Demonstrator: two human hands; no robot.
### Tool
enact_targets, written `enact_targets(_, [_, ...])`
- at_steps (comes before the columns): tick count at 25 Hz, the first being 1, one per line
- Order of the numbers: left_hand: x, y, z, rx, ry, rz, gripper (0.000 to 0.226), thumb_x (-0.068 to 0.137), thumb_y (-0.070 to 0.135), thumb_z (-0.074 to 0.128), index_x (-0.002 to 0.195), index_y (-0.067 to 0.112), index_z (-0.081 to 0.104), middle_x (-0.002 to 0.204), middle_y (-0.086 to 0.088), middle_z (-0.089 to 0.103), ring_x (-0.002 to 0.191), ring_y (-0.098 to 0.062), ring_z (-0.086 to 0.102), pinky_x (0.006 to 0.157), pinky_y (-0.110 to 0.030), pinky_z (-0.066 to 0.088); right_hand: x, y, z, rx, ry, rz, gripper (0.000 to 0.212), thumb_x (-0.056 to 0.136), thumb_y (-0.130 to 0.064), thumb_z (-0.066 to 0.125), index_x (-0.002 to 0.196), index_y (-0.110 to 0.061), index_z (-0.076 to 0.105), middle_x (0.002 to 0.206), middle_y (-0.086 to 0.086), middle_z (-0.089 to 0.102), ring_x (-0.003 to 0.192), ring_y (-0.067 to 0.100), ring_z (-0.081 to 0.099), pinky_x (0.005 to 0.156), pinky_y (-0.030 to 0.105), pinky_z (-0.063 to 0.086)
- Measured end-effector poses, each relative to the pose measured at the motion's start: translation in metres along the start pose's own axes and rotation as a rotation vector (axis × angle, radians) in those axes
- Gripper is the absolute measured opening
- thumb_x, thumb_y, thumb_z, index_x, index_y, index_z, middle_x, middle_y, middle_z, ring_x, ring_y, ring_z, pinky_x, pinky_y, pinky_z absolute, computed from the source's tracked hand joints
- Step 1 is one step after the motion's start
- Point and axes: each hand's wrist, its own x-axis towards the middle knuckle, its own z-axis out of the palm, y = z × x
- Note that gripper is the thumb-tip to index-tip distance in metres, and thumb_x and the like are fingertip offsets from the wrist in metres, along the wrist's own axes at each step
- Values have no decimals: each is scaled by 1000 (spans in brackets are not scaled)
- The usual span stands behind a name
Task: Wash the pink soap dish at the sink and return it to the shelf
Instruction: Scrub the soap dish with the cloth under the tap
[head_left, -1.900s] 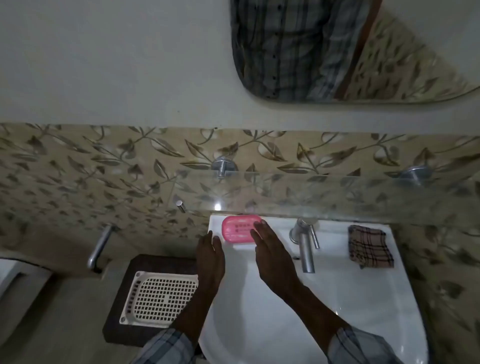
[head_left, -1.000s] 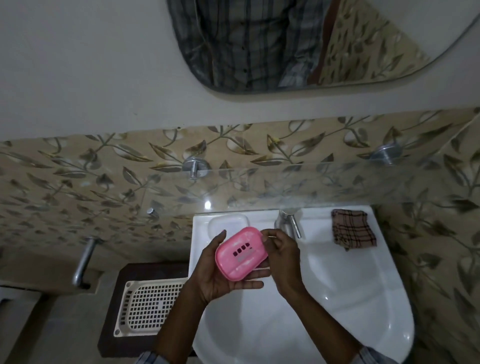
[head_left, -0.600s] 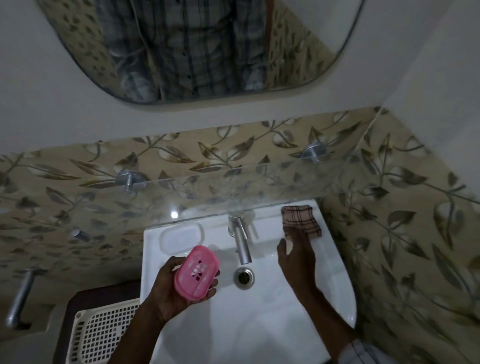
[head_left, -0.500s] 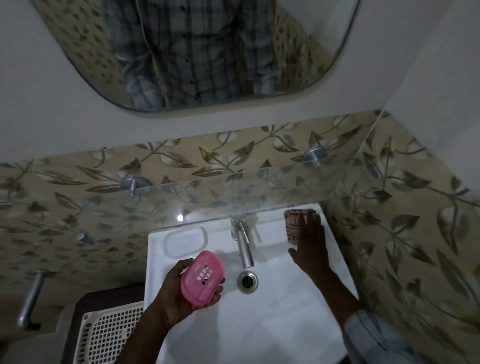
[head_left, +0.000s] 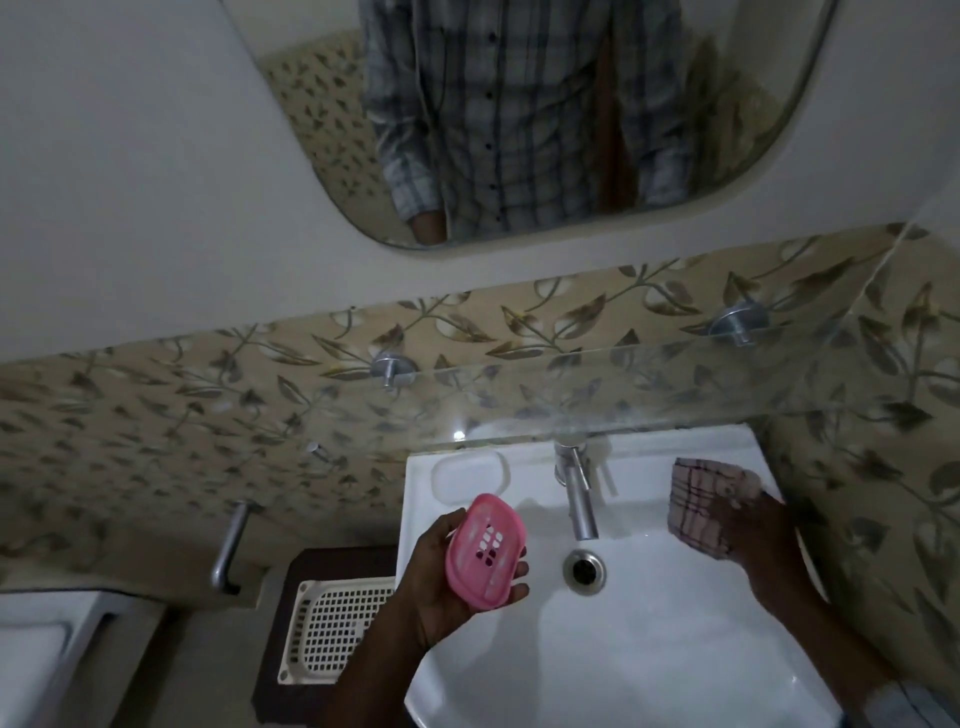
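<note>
My left hand (head_left: 441, 582) holds the pink soap dish (head_left: 485, 551) tilted over the left side of the white sink (head_left: 649, 649); slots show in the dish's bottom. My right hand (head_left: 758, 535) grips the brown checked cloth (head_left: 696, 506) at the sink's right back ledge and has it partly lifted. The steel tap (head_left: 576, 491) stands between the two hands, above the drain (head_left: 584, 569). No water is running. The glass shelf (head_left: 675, 384) spans the wall just above the sink.
A moulded soap recess (head_left: 470, 473) lies at the sink's back left. A cream plastic grid tray (head_left: 332, 629) rests on a dark stool left of the sink. A steel handle (head_left: 228, 545) juts from the tiled wall. A mirror (head_left: 519, 119) hangs above.
I lifted the pink dish off the sink's back ledge with both hands, kept it in my left, and my right hand went across to the checked cloth and closed on it.
</note>
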Motion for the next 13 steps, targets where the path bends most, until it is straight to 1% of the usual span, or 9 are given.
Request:
enact_targets(1, [0, -2, 0, -12, -4, 3, 70, 82, 42, 58, 129, -9, 57, 122, -29, 56, 98, -43, 60, 88, -54, 52, -25, -10, 3, 242, -20, 154, 38, 95, 10, 64, 128, -8, 67, 112, 9, 78, 97, 27, 78, 77, 34, 68])
enact_targets(2, [0, -4, 0, -21, 0, 4, 69, 83, 43, 58, 128, -9, 57, 121, -30, 57, 97, -43, 60, 87, -53, 53, -49, -15, 7, 405, -58, 236, 33, 94, 11, 64, 121, -6, 69, 104, 4, 80, 85, 21, 80, 67, 29, 68])
enact_targets(4, [4, -9, 1, -36, 20, 0, 67, 86, 44, 56, 127, -9, 58, 117, -31, 59, 95, -43, 60, 85, -53, 53, -87, -24, 19, 524, -158, 288, 31, 90, 17, 63, 113, -2, 73, 101, 4, 82, 78, 16, 81, 62, 27, 67])
enact_targets(6, [11, -13, 1, -33, 55, 3, 66, 88, 45, 54, 126, -8, 58, 116, -31, 60, 94, -43, 60, 86, -54, 53, -111, -29, 39, 509, -265, 258, 32, 88, 22, 61, 109, 1, 74, 102, 11, 83, 83, 21, 82, 62, 27, 66])
enact_targets(8, [17, -16, -3, -26, 61, -4, 65, 89, 47, 53, 124, -8, 61, 115, -31, 62, 94, -44, 61, 89, -56, 51, -124, -34, 67, 382, -374, 103, 32, 87, 18, 67, 109, -3, 76, 107, 14, 83, 99, 27, 80, 72, 25, 66])
enact_targets(9, [20, -17, -5, -24, 54, -12, 64, 89, 47, 53, 121, -8, 63, 114, -31, 62, 95, -44, 61, 91, -56, 49, -126, -36, 81, 251, -385, -52, 34, 84, 12, 71, 109, -10, 77, 109, 12, 82, 104, 22, 79, 79, 25, 66])
enact_targets(10, [22, -19, -4, -14, 53, -16, 62, 88, 46, 54, 116, -8, 66, 111, -30, 63, 94, -43, 60, 93, -55, 48, -126, -39, 92, 96, -384, -253, 37, 81, 7, 68, 110, -16, 76, 112, 9, 82, 106, 13, 77, 86, 24, 64])
enact_targets(11, [23, -21, -2, 1, 54, -17, 57, 88, 43, 55, 110, -8, 69, 109, -29, 64, 94, -42, 60, 93, -53, 47, -124, -42, 102, -18, -401, -451, 42, 78, 6, 61, 110, -16, 76, 114, 8, 80, 108, 9, 75, 92, 25, 62])
enact_targets(13, [20, -27, 5, 3, 43, -12, 46, 86, 34, 56, 101, -7, 72, 103, -26, 67, 93, -40, 60, 90, -49, 47, -117, -38, 117, -167, -478, -759, 45, 78, 8, 57, 115, -8, 76, 120, 12, 77, 116, 14, 70, 106, 22, 55])
